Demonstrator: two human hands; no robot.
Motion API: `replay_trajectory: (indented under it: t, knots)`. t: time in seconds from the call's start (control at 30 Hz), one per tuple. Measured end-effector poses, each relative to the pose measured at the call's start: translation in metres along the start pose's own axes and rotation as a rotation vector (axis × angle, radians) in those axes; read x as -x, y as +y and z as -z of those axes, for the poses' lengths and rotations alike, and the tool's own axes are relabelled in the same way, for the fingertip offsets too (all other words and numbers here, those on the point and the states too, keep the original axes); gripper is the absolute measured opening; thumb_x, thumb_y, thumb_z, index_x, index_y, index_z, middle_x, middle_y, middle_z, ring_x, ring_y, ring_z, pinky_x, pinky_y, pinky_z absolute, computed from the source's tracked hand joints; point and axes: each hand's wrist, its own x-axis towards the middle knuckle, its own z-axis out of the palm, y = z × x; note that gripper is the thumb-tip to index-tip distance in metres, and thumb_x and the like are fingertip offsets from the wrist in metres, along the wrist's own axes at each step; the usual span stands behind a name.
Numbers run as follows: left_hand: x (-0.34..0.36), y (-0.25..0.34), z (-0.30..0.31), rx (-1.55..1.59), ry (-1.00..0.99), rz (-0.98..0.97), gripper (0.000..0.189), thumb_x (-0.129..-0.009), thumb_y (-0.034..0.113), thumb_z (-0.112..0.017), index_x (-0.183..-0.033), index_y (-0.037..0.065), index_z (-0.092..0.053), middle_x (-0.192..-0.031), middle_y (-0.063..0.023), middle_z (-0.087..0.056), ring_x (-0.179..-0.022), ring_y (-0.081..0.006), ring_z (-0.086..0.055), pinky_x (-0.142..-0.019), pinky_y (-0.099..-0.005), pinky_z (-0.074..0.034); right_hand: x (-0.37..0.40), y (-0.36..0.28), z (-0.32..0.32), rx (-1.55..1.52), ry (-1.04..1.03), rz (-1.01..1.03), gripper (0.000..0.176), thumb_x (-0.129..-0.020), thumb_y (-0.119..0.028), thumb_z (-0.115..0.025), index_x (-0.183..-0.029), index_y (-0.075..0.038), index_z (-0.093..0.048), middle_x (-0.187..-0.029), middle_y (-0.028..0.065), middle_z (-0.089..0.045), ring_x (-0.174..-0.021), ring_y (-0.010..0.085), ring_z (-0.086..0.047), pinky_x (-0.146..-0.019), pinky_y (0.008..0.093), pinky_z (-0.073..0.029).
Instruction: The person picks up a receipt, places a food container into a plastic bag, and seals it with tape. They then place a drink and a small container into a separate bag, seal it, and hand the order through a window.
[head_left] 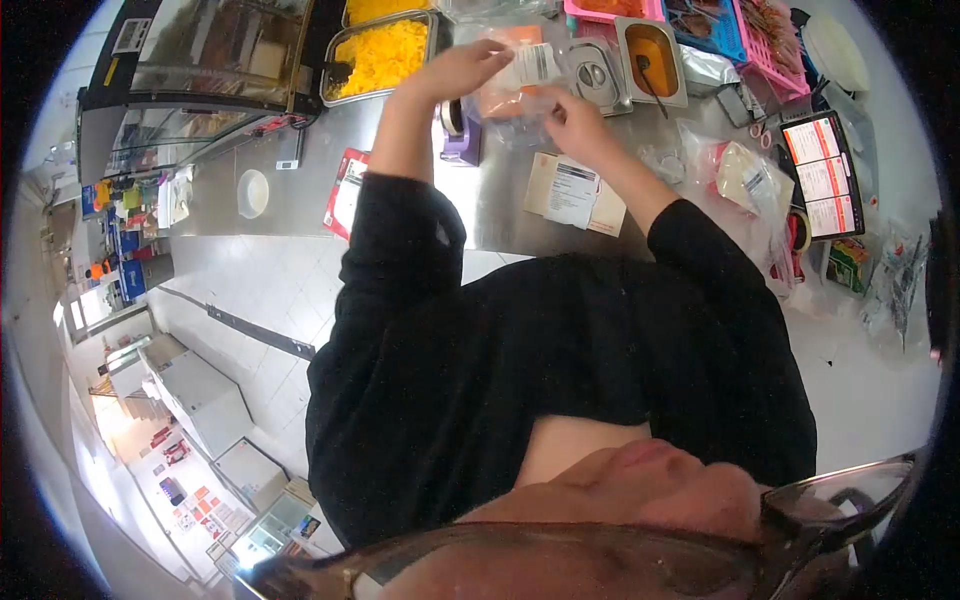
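Observation:
A clear plastic bag (503, 104) with orange contents and a white printed label is held up over the steel counter. My left hand (462, 72) grips its upper left side, fingertips beside the label. At the bag's lower right, my right hand (582, 128) pinches the plastic between thumb and fingers. Below the bag stands a purple tape dispenser (460, 147), close to my left wrist. A beige packet with a white label (570, 195) lies on the counter near my right forearm. The orange contents are too blurred to name.
Behind my left hand is a metal tray of yellow food (380, 55). A steel pan with orange sauce and a spoon (650, 60) sits beside a lidded pan (592, 75). Rightward are pink and blue baskets, scissors (762, 135), bagged packets and a tablet (822, 175). A white bowl (253, 193) stands left.

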Motion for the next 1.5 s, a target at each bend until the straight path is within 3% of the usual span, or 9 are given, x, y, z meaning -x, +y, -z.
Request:
replay_trajectory:
  t: [0.13, 0.2, 0.27, 0.33, 0.4, 0.5, 0.93, 1.3, 1.5]
  knots:
    - [-0.021, -0.013, 0.057, -0.728, -0.153, 0.098, 0.035, -0.091, 0.032, -0.058, -0.100, 0.000, -0.069, -0.096, -0.0223, -0.069, -0.090, -0.0339, -0.068, -0.083, -0.0430, -0.050, -0.031, 0.014, 0.029, -0.294, 0.051, -0.123, 0.025, -0.096, -0.012, -0.050, -0.115, 0.001, -0.060, -0.100, 0.0079, -0.069, -0.099, 0.0162, -0.063, -0.083, 0.0277, -0.050]
    - [-0.033, -0.086, 0.099, -0.347, 0.302, -0.267, 0.028, -0.090, 0.026, -0.060, -0.101, 0.001, -0.068, -0.093, -0.0143, -0.072, -0.086, -0.0277, -0.068, -0.078, -0.0405, -0.051, -0.030, -0.001, 0.053, -0.264, 0.161, 0.030, 0.029, -0.098, -0.011, -0.046, -0.121, 0.000, -0.058, -0.108, 0.0081, -0.067, -0.103, 0.0156, -0.062, -0.086, 0.0291, -0.050]
    - [0.032, -0.031, 0.112, 0.237, 0.498, -0.154, 0.028, -0.095, 0.026, -0.058, -0.099, 0.000, -0.066, -0.089, -0.0018, -0.065, -0.078, -0.0193, -0.061, -0.071, -0.0338, -0.049, -0.030, -0.012, 0.072, -0.526, 0.160, 0.066, 0.031, -0.098, -0.012, -0.045, -0.125, 0.000, -0.056, -0.113, 0.0094, -0.065, -0.104, 0.0178, -0.062, -0.089, 0.0316, -0.049]
    - [0.075, -0.034, 0.120, 1.082, 0.405, -0.199, 0.028, -0.095, 0.025, -0.057, -0.106, -0.001, -0.061, -0.090, -0.0013, -0.062, -0.071, -0.0146, -0.053, -0.065, -0.0275, -0.045, -0.024, -0.034, 0.090, -0.715, 0.085, 0.121, 0.034, -0.099, -0.014, -0.043, -0.128, 0.001, -0.053, -0.118, 0.0109, -0.062, -0.106, 0.0203, -0.061, -0.093, 0.0347, -0.048]
    - [0.132, -0.030, 0.120, 1.388, -0.068, -0.582, 0.033, -0.094, 0.020, -0.055, -0.116, -0.004, -0.050, -0.102, -0.0064, -0.057, -0.068, -0.0115, -0.044, -0.058, -0.0227, -0.040, -0.004, -0.063, 0.106, -0.830, -0.062, 0.190, 0.038, -0.100, -0.018, -0.043, -0.132, 0.002, -0.050, -0.123, 0.0125, -0.060, -0.110, 0.0233, -0.060, -0.096, 0.0382, -0.047]
    - [0.211, 0.025, 0.095, 1.542, -0.083, -0.529, 0.045, -0.090, 0.018, -0.057, -0.127, -0.007, -0.050, -0.118, -0.0188, -0.060, -0.078, -0.0162, -0.055, -0.053, -0.0254, -0.043, 0.018, -0.096, 0.111, -1.211, -0.383, 0.345, 0.040, -0.102, -0.023, -0.040, -0.133, 0.001, -0.048, -0.126, 0.0129, -0.058, -0.115, 0.0252, -0.057, -0.101, 0.0408, -0.043]
    - [0.324, 0.001, -0.064, 1.279, 0.315, 0.007, 0.062, -0.087, 0.017, -0.058, -0.142, 0.002, -0.034, -0.127, -0.0092, -0.052, -0.091, -0.0134, -0.052, -0.064, -0.0236, -0.045, 0.102, -0.055, -0.027, -1.004, -0.329, -0.039, 0.029, -0.102, -0.021, -0.044, -0.117, 0.002, -0.054, -0.101, 0.0154, -0.063, -0.095, 0.0251, -0.061, -0.091, 0.0407, -0.046]
    - [0.344, -0.004, -0.086, 1.289, 0.251, -0.072, 0.063, -0.090, 0.015, -0.057, -0.145, 0.001, -0.030, -0.129, -0.0144, -0.051, -0.111, -0.0203, -0.059, -0.090, -0.0324, -0.051, 0.134, -0.069, 0.002, -0.987, -0.426, -0.101, 0.033, -0.101, -0.018, -0.040, -0.112, 0.006, -0.059, -0.106, 0.0177, -0.064, -0.103, 0.0275, -0.060, -0.098, 0.0399, -0.042]
    - [0.349, -0.012, -0.087, 1.181, 0.308, -0.148, 0.052, -0.094, 0.021, -0.055, -0.138, -0.005, -0.041, -0.124, -0.0199, -0.056, -0.116, -0.0266, -0.060, -0.105, -0.0386, -0.044, 0.145, -0.127, 0.008, -1.033, -0.620, -0.103, 0.046, -0.100, -0.024, -0.046, -0.136, 0.004, -0.043, -0.109, 0.0187, -0.064, -0.103, 0.0258, -0.061, -0.099, 0.0385, -0.043]
